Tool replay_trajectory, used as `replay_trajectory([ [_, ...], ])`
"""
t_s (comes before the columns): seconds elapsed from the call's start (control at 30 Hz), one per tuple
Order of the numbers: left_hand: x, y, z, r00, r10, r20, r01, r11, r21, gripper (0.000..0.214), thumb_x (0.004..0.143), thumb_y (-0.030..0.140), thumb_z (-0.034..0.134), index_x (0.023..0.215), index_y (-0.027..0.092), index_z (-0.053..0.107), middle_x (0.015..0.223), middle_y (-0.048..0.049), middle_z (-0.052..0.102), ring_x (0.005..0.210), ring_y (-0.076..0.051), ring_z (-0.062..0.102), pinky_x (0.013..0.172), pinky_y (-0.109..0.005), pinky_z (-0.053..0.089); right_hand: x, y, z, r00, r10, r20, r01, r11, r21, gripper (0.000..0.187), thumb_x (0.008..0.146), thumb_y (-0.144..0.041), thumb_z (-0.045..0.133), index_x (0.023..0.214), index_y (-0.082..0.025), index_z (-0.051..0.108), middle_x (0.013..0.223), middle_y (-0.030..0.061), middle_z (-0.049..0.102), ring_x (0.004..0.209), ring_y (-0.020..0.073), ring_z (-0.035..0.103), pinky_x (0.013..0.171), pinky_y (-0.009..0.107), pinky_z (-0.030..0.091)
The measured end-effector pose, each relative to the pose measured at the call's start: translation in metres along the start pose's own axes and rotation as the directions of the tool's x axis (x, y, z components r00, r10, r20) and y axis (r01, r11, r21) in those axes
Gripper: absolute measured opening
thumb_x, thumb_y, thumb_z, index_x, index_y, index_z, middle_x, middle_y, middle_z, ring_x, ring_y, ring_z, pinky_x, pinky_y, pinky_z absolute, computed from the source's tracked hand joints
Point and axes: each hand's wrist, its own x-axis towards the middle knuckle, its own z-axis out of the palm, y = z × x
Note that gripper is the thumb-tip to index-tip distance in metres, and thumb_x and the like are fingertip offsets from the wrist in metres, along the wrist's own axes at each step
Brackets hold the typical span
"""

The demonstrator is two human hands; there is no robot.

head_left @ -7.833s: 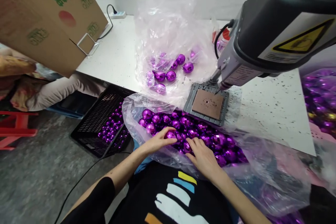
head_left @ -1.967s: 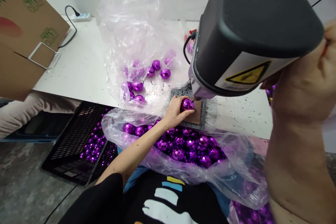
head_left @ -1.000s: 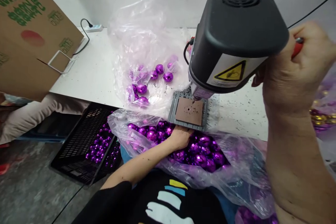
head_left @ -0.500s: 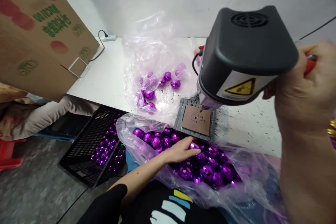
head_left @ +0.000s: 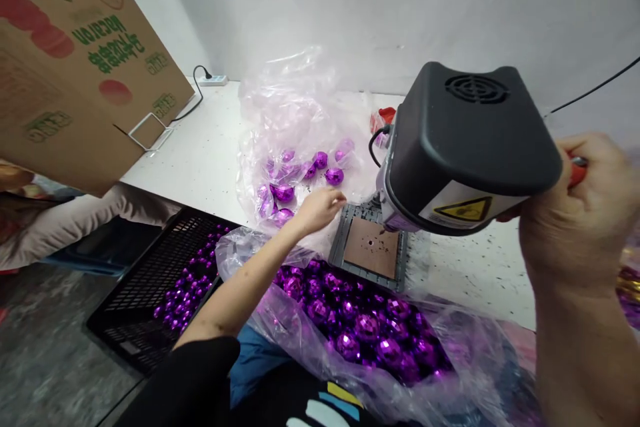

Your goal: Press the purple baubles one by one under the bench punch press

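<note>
My right hand (head_left: 587, 193) is wrapped round the red-ended handle (head_left: 579, 170) of a black machine head (head_left: 475, 133) with a fan grille and a yellow warning label. Below the head's tip lies a brown square pad (head_left: 371, 247) with a small centre hole, on a grey base plate (head_left: 340, 240). My left hand (head_left: 321, 209) hovers left of the plate with its fingers curled together; whether anything is in them is hidden. Close to it, loose purple mirrored balls (head_left: 335, 176) lie on and under clear plastic film (head_left: 295, 107). An open plastic bag (head_left: 280, 307) full of purple balls (head_left: 367, 325) spreads across my lap.
A black crate (head_left: 135, 293) with purple pieces stands low at the left. Over the white table's (head_left: 200, 153) left end stands a cardboard box (head_left: 85, 80). A power strip (head_left: 213, 80) lies by the wall. Another person's leg (head_left: 85, 220) shows beyond the crate. Dark specks litter the table.
My left hand has risen out of the bag of balls and moved up and left, beside the plate. My right hand stays on the handle. The whole view has shifted slightly.
</note>
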Motion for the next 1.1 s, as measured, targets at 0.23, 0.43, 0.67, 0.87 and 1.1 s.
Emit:
replay_trajectory([
  [0.23,0.090,-0.031,0.009,0.995,-0.074,-0.064,0.089,0.960,0.265,0.049,0.084,0.001,0.055,0.132,0.011,0.058,0.143,-0.0235,0.050,0.133,-0.037,0.045,0.108,-0.053,0.037,0.002,-0.006,-0.003,0.999,0.028,0.027,-0.028,1.000,-0.001,0.032,0.088,-0.048,0.054,0.076,-0.019,0.055,0.043,-0.0073,0.044,0.035,0.0089,0.045,0.036,0.022,0.032],
  [0.43,0.058,-0.026,-0.016,0.994,-0.113,0.003,0.108,0.945,-0.309,0.042,0.096,0.042,0.056,0.130,0.017,0.057,0.110,-0.0119,0.067,0.088,-0.020,0.064,0.075,-0.031,0.052,0.002,-0.010,-0.004,0.996,0.030,0.080,-0.031,0.999,0.008,0.034,0.088,-0.050,0.053,0.073,-0.020,0.052,0.041,-0.0082,0.042,0.033,0.0080,0.042,0.036,0.021,0.031],
  [0.67,-0.018,-0.004,-0.002,0.923,0.026,0.383,0.378,0.107,-0.919,0.044,0.082,0.048,0.075,0.109,0.017,0.063,0.093,-0.0060,0.066,0.071,-0.012,0.063,0.061,-0.023,0.049,0.001,-0.009,-0.001,0.998,0.028,0.053,-0.031,0.998,0.056,0.036,0.089,-0.052,0.054,0.074,-0.020,0.051,0.041,-0.0077,0.044,0.034,0.0084,0.043,0.038,0.022,0.031],
  [0.87,-0.029,0.003,0.034,0.933,-0.017,0.361,0.357,0.201,-0.912,0.054,0.074,0.047,0.082,0.114,0.018,0.061,0.093,-0.0052,0.068,0.073,-0.015,0.066,0.063,-0.025,0.048,0.001,-0.009,-0.003,0.996,-0.001,0.087,-0.003,0.998,0.055,0.034,0.090,-0.051,0.052,0.076,-0.020,0.050,0.043,-0.0084,0.044,0.035,0.0083,0.043,0.040,0.023,0.032],
  [1.1,-0.030,0.006,0.065,0.985,-0.130,0.112,0.161,0.462,-0.872,0.048,0.076,0.048,0.078,0.108,0.016,0.062,0.105,-0.0053,0.068,0.097,-0.018,0.062,0.082,-0.028,0.048,0.001,-0.009,-0.003,0.995,-0.012,0.101,0.002,0.995,0.103,0.033,0.092,-0.051,0.052,0.077,-0.021,0.050,0.046,-0.0086,0.043,0.034,0.0079,0.043,0.037,0.023,0.031],
])
